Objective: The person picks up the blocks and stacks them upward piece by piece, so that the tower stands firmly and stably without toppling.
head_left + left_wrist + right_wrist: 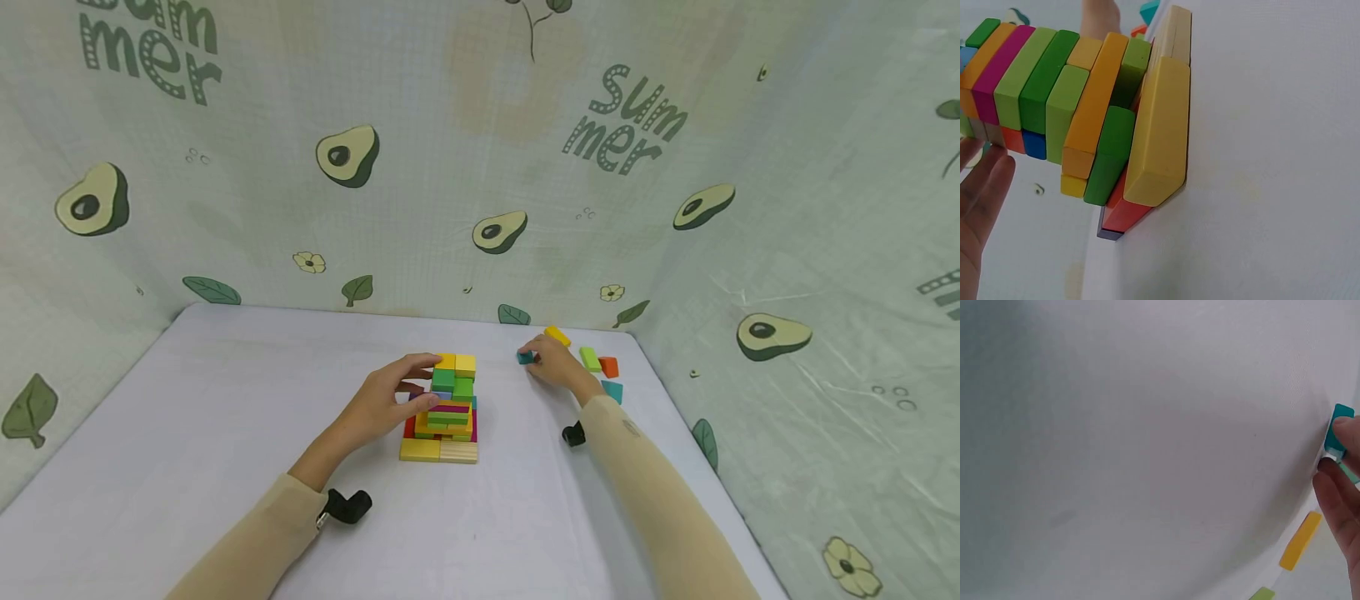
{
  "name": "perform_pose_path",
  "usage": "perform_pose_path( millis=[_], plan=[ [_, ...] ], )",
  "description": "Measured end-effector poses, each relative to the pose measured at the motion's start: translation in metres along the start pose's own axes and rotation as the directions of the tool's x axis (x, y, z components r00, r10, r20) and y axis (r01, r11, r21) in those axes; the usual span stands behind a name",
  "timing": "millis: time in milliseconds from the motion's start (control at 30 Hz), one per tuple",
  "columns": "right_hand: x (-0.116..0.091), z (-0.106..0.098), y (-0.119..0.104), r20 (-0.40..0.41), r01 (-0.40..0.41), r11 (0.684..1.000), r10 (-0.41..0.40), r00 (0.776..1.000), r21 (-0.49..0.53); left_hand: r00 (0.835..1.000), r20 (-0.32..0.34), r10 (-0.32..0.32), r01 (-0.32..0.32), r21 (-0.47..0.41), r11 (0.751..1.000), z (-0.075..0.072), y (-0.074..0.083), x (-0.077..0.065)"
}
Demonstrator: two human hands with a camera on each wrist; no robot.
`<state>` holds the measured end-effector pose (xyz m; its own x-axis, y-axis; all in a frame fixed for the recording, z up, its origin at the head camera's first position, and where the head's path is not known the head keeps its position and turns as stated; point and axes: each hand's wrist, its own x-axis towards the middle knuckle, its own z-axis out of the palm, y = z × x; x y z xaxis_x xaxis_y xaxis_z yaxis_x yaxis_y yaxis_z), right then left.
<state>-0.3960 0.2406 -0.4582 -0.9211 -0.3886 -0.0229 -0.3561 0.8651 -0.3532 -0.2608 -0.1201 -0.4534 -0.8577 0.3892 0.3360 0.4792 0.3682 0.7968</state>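
Note:
A tower of stacked coloured wooden blocks (pixel 451 422) stands on the white table, with a yellow and a plain wood block at its front base. My left hand (pixel 381 402) is at the tower's left side, thumb toward its front and fingers spread near the upper layers. In the left wrist view, those fingers (pixel 985 194) reach straight alongside the blocks. To the right of the tower, my right hand (pixel 557 363) pinches a small teal block (pixel 525 357) between thumb and fingers. The right wrist view shows the teal block (pixel 1337 432) low at the table surface, partly covered by the thumb.
Around the right hand lie loose blocks: yellow (pixel 557 336), light green (pixel 590 359), orange-red (pixel 609 367) and teal (pixel 612 391). A printed cloth (pixel 420 200) hangs behind the table and along its sides. Black wrist cameras (pixel 349 506) stick out from both sleeves.

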Motion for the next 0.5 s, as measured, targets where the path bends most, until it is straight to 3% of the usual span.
perform_pose_path(
  millis=[200, 500],
  plan=[
    [-0.004, 0.000, 0.001, -0.027, 0.041, 0.999, -0.040, 0.999, 0.036, 1.000, -0.016, 0.008, -0.008, 0.042, 0.999, 0.000, 0.002, -0.001],
    [-0.014, 0.001, -0.001, -0.024, 0.020, 1.000, -0.020, 1.000, 0.021, 0.999, -0.044, 0.026, -0.022, 0.072, 0.997, 0.000, 0.005, -0.002]
  ],
)
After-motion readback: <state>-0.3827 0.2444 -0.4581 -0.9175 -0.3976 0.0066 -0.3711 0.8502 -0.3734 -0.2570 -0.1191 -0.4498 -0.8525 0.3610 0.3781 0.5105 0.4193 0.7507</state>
